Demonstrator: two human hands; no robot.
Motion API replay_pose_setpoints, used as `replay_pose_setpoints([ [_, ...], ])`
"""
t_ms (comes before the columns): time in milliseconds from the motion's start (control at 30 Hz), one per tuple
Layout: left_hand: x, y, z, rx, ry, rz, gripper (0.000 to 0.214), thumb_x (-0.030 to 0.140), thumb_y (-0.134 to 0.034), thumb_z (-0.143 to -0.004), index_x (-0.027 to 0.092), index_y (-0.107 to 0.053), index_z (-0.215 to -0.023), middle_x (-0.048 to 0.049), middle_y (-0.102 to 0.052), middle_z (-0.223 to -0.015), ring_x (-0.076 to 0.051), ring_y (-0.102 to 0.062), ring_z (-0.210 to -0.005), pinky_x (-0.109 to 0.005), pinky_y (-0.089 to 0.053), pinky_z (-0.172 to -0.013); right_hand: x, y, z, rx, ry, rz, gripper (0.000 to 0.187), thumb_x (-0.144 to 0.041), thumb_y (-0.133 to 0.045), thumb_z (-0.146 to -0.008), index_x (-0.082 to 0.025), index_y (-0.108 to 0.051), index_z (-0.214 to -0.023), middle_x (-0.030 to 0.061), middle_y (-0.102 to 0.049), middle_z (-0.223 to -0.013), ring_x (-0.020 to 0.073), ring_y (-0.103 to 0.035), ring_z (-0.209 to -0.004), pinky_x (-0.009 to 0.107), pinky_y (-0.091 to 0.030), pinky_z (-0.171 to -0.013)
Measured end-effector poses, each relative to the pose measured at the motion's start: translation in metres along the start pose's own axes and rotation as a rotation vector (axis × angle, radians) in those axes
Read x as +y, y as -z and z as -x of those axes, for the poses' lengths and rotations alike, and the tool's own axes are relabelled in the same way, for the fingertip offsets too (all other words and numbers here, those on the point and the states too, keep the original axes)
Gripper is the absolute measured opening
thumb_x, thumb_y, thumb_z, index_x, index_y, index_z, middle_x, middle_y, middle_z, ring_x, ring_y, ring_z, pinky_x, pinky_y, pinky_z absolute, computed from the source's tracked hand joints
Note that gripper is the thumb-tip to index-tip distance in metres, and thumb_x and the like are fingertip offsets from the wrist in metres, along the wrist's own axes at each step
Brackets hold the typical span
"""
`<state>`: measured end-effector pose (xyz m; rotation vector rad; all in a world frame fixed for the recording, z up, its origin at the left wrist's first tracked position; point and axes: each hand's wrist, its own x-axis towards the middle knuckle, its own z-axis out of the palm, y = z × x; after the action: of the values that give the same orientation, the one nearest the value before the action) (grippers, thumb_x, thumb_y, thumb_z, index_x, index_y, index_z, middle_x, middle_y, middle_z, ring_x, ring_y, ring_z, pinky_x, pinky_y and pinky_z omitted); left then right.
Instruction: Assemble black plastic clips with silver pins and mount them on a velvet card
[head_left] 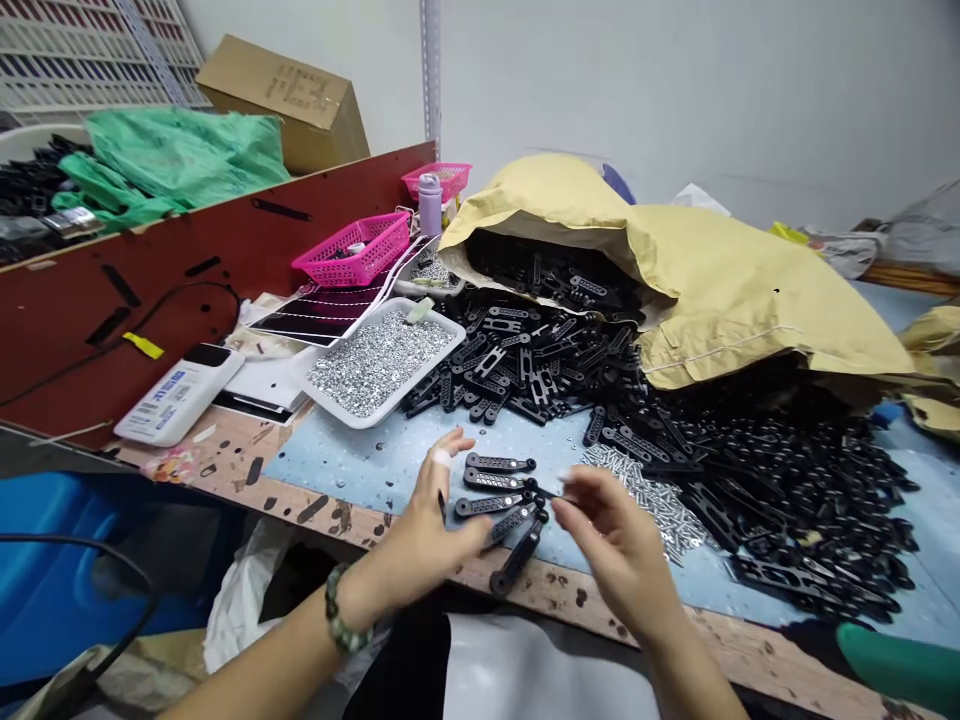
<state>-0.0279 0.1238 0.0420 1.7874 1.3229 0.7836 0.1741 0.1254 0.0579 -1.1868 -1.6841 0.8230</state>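
Several black plastic arms with patterned faces (495,506) lie fanned out on the blue work surface. My left hand (426,530) is beside their left ends, thumb and fingers spread; a small dark bit shows by its fingers, and I cannot tell whether the hand touches it. At the right ends of the arms, my right hand (611,530) has thumb and fingers brought together around a small dark piece, mostly hidden by the fingertips. Just right of that hand lies a heap of silver screws (649,500).
Black parts (517,360) spill from a yellow sack (559,185) at the back; another black heap (817,490) lies right. A white tray (352,418) of small metal pieces, a white scale (178,395) and a pink basket (352,265) stand left. A red board (187,270) edges the table.
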Motion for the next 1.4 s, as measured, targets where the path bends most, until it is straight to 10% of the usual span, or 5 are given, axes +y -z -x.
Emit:
replay_pose_setpoints([
  [100,-0.009,-0.017,0.015,-0.006,-0.147,-0.337,0.094,0.032,-0.070,-0.073,0.024,-0.013,-0.147,-0.0140,-0.010,-0.155,-0.039,-0.009,-0.141,-0.062,-0.017,-0.110,0.014,0.014,0.009,-0.023,-0.270,-0.135,0.018,-0.037,-0.060,-0.085,-0.020,-0.062,-0.090,0.0006,-0.057,-0.068,0.0148,-0.056,-0.059,0.025,-0.048,-0.052],
  [267,-0.018,-0.019,0.026,0.110,-0.353,-0.582,0.066,0.024,-0.057,-0.085,0.020,-0.026,-0.144,-0.0144,-0.034,-0.147,-0.032,-0.027,-0.136,-0.054,-0.013,-0.111,0.024,0.006,0.015,-0.146,-0.493,-0.251,0.025,-0.042,-0.065,-0.077,-0.017,-0.065,-0.079,-0.0019,-0.054,-0.053,0.0122,-0.051,-0.048,0.024,-0.043,-0.047],
  [767,-0.026,-0.022,0.044,-0.040,-0.455,-0.544,0.044,0.027,-0.049,-0.093,0.023,-0.044,-0.137,-0.0041,-0.058,-0.131,-0.022,-0.049,-0.120,-0.043,-0.017,-0.105,0.043,-0.016,0.015,-0.176,-0.560,-0.208,0.021,-0.039,-0.062,-0.078,-0.017,-0.062,-0.078,-0.0025,-0.053,-0.054,0.0125,-0.050,-0.048,0.023,-0.041,-0.047],
  [1200,-0.003,-0.014,0.033,-0.143,-0.319,-0.460,0.051,0.033,-0.058,-0.082,0.018,-0.045,-0.129,-0.0087,-0.057,-0.122,-0.028,-0.045,-0.116,-0.048,-0.022,-0.103,0.033,-0.010,0.014,-0.147,-0.171,0.544,0.020,-0.031,-0.060,-0.081,-0.020,-0.048,-0.094,0.0040,-0.058,-0.080,0.0203,-0.057,-0.067,0.029,-0.044,-0.054],
  [1400,0.010,-0.011,0.022,-0.236,-0.183,-0.232,0.050,0.021,-0.065,-0.060,0.020,-0.047,-0.107,-0.0074,-0.050,-0.109,-0.027,-0.045,-0.107,-0.043,-0.038,-0.096,-0.011,-0.020,0.024,-0.509,0.406,0.175,0.025,-0.011,-0.044,-0.092,-0.021,-0.051,-0.113,0.0079,-0.060,-0.101,0.0194,-0.056,-0.092,0.032,-0.049,-0.077],
])
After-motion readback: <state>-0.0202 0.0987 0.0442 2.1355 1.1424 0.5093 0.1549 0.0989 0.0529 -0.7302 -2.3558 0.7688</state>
